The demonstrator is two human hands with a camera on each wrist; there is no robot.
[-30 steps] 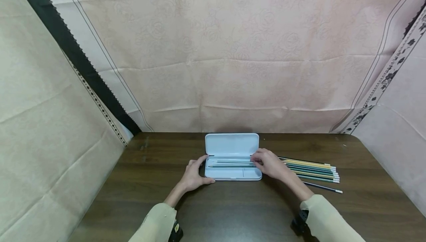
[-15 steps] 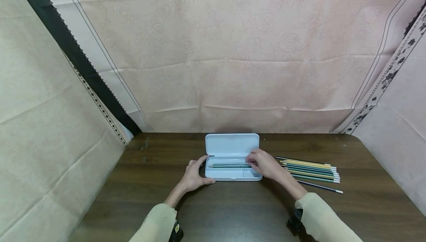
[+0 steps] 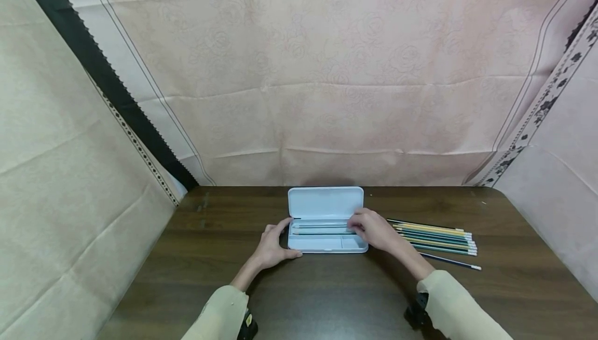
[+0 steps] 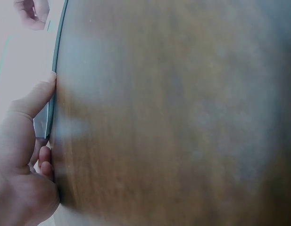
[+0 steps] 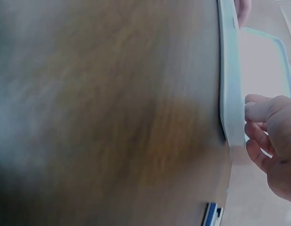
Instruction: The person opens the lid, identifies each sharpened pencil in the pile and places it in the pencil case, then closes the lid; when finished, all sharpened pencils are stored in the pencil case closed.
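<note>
A light blue pencil case (image 3: 325,202) lies with its lid raised near the back of the table, and several pencils (image 3: 317,233) rest lengthwise in its tray. My left hand (image 3: 270,249) grips the case's left end, thumb at the front edge and fingers by the hinge side. The left wrist view shows that thumb (image 4: 39,96) against the rim. Over the tray's right part, my right hand (image 3: 372,228) pinches the end of a pencil; the fingertips hide that end. In the right wrist view the right hand (image 5: 272,136) is bent over the case wall (image 5: 231,94).
Right of the case lies a row of green, yellow and dark pencils (image 3: 441,239) with white ends. One dark blue pencil (image 3: 450,262) lies apart in front of them. The brown wooden table (image 3: 327,293) meets hanging pale cloth (image 3: 327,96) at the back and sides.
My right hand moved left along the tray, then slightly back right. The pencils in the case came together and now lie a little apart. My left hand stayed on the case.
</note>
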